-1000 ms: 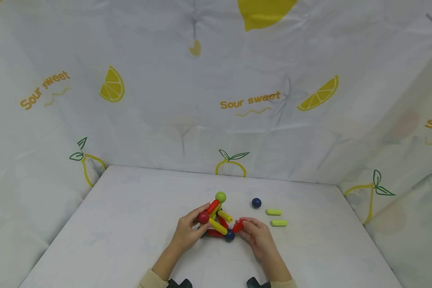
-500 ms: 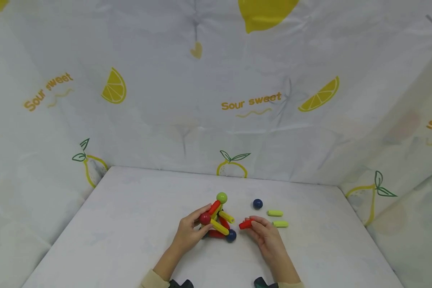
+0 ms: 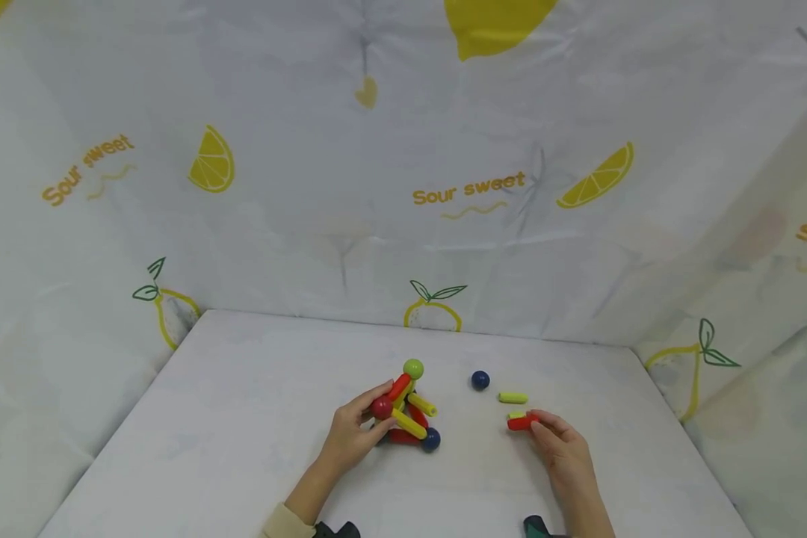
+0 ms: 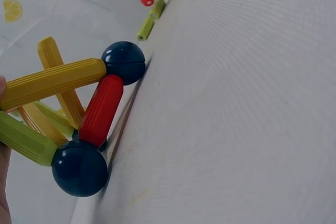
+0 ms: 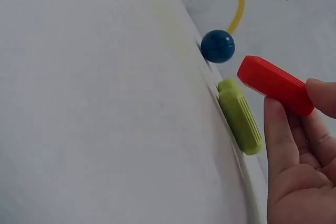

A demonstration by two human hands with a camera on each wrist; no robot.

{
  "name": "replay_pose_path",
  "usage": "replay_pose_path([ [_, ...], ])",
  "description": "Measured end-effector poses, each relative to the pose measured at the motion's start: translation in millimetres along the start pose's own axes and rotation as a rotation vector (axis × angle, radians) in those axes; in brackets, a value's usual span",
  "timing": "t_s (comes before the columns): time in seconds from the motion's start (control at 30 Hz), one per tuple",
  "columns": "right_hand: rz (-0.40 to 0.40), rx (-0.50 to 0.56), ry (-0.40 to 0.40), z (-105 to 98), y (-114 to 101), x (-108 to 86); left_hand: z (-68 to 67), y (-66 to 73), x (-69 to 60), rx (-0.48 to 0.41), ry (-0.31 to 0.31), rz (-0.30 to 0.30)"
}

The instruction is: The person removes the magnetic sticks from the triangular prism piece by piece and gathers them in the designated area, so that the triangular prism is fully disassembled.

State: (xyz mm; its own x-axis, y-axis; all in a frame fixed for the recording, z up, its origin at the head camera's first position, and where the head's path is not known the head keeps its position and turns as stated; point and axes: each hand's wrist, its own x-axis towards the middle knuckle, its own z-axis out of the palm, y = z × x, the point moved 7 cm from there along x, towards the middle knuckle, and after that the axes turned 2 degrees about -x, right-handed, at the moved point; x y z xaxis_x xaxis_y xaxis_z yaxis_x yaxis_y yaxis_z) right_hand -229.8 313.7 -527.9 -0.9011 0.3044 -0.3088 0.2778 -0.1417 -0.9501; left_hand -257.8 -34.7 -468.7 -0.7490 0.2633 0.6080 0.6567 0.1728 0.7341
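Ball-and-rod frame (image 3: pixel 409 424) at six o'clock in the head view, gripped by the left hand (image 3: pixel 353 433), red rod (image 3: pixel 521 424) pinched by the right hand (image 3: pixel 565 452) at the frame's three o'clock, green rods (image 3: pixel 513 397) nearby, blue ball (image 3: pixel 480 380) towards two.

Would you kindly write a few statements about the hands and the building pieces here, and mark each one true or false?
1. The right hand pinches a red rod. True.
2. The left hand holds a built structure. True.
3. The red rod in the right hand touches the structure. False: there is a gap between them.
4. Two loose green rods and a loose blue ball lie on the table. True.
5. The left hand rests on the loose blue ball. False: that ball lies apart from both hands.
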Motion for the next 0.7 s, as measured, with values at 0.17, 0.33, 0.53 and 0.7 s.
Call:
replay_pose_path([
  [0.17, -0.024, -0.247, 0.095, -15.4, 5.0, 4.2, 0.6, -1.5, -0.1, -0.003, 0.002, -0.007],
  [0.33, -0.085, -0.477, 0.183, -22.8, 7.3, 8.4, 1.2, -1.3, -0.2, 0.000, 0.004, 0.002],
  [0.53, -0.193, -0.616, 0.262, -23.1, 4.5, 10.1, 1.0, -1.8, 0.5, -0.027, -0.004, -0.024],
  [0.7, -0.244, -0.671, 0.301, -22.0, 0.7, 9.4, 1.0, -1.6, 0.4, -0.030, -0.001, -0.013],
])
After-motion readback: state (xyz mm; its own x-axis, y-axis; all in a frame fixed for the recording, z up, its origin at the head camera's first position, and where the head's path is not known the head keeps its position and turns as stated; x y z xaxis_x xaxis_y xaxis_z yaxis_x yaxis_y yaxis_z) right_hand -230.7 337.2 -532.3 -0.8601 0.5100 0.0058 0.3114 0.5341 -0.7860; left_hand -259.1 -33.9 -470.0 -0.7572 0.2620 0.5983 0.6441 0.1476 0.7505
